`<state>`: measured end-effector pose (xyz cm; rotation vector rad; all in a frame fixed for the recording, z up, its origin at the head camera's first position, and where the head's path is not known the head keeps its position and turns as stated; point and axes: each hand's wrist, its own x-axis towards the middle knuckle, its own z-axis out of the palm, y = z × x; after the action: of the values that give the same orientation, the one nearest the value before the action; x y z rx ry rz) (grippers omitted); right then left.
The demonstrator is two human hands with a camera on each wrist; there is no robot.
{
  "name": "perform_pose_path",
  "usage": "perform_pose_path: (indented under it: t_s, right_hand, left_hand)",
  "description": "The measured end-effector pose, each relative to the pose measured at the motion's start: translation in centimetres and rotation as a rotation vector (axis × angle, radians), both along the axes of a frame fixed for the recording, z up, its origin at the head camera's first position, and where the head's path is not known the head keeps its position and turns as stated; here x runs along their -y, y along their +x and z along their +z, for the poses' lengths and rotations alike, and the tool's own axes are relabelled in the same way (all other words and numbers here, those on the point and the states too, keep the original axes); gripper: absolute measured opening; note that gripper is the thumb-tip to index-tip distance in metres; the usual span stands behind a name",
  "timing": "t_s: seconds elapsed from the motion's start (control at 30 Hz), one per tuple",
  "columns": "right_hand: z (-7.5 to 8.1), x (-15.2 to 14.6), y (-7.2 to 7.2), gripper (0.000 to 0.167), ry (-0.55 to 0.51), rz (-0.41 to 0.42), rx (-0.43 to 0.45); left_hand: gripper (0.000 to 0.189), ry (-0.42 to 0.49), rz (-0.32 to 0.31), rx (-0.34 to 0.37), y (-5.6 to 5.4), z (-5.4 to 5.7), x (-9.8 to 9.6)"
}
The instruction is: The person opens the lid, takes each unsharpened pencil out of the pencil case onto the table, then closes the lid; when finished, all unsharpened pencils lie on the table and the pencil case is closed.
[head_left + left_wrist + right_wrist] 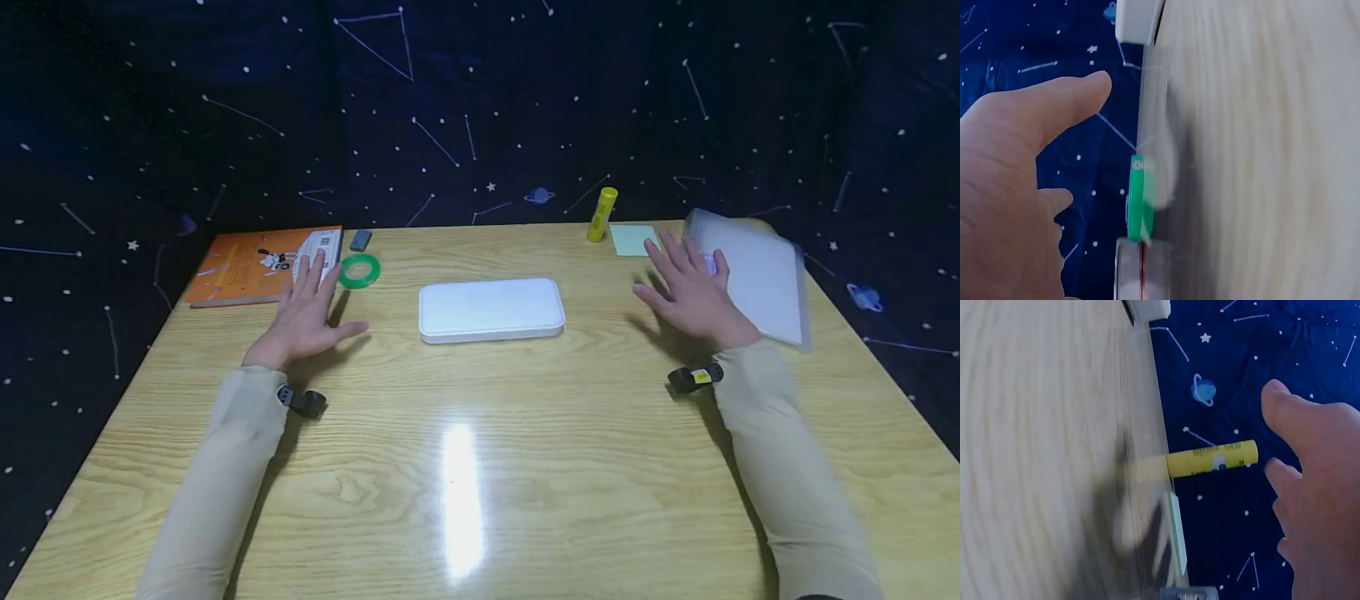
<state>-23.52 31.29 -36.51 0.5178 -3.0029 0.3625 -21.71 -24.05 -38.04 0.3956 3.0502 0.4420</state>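
My left hand [303,321] is spread above the table at the left, holding nothing. Its fingertips overlap the edge of an orange book [240,271] in the head view, and a green tape roll [347,280] lies just right of them. My right hand [693,296], fingers apart and nothing in it, hovers at the right beside a translucent folder [761,279]. Beyond its fingers are a pale green sticky note pad [628,240] and an upright yellow glue stick [602,215]. Between the hands lies a flat white case [491,310] with rounded corners.
A small blue-grey eraser [361,240] sits behind the tape roll. Something small and purple shows partly behind the right fingers. The wooden table [375,500] ends at a dark star-patterned cloth [487,108]. Each wrist wears a small black camera.
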Motion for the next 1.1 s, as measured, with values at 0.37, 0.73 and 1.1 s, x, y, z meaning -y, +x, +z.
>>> perform_pose_path:
  t_s: [0.37, 0.73, 1.1]
  right_hand:
    - [-0.5, 2.4, 0.1, 0.070, 0.015, 0.080, 0.005]
    - [-1.5, 6.7, 0.6, 0.062, -0.128, 0.270, -0.043]
    - [-2.0, 10.6, 1.0, 0.063, -0.207, 0.401, -0.015]
  left_hand:
    - [0.100, 0.126, -0.128, -0.017, -0.7, -1.3, -2.2]
    - [0.101, 0.259, -0.232, 0.005, -0.5, -2.5, -4.8]
    - [0.101, 0.367, -0.291, -0.003, -0.9, -3.4, -7.5]
